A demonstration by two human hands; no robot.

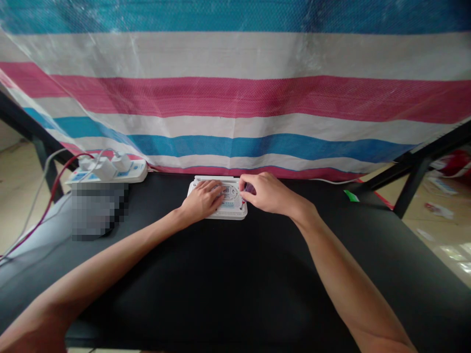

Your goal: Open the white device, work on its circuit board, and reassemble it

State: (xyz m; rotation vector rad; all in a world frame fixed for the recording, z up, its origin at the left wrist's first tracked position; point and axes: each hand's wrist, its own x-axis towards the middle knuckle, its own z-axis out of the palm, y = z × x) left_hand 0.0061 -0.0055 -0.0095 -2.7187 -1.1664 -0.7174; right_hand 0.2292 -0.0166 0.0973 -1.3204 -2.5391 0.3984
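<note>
A flat white panel [237,214] with rounded corners, rows of small dots and blue and dark printed markings lies near the back edge of the black table. Resting flat across its left half is my left hand [203,198], fingers stretched out and pointing right. My right hand [265,192] is at the panel's right edge, with thumb and index finger curled together in a pinch. A dark patch shows inside the curl, and a tiny red spot sits on the panel just below the fingertips. What the pinch holds, if anything, is too small to make out.
A white power strip [136,172] with plugs and cables stands at the back left, beside a blurred grey-black item [96,211]. A small green-and-white scrap [351,196] lies at right. Striped sheeting [235,98] hangs behind the black table [221,284], between dark metal legs.
</note>
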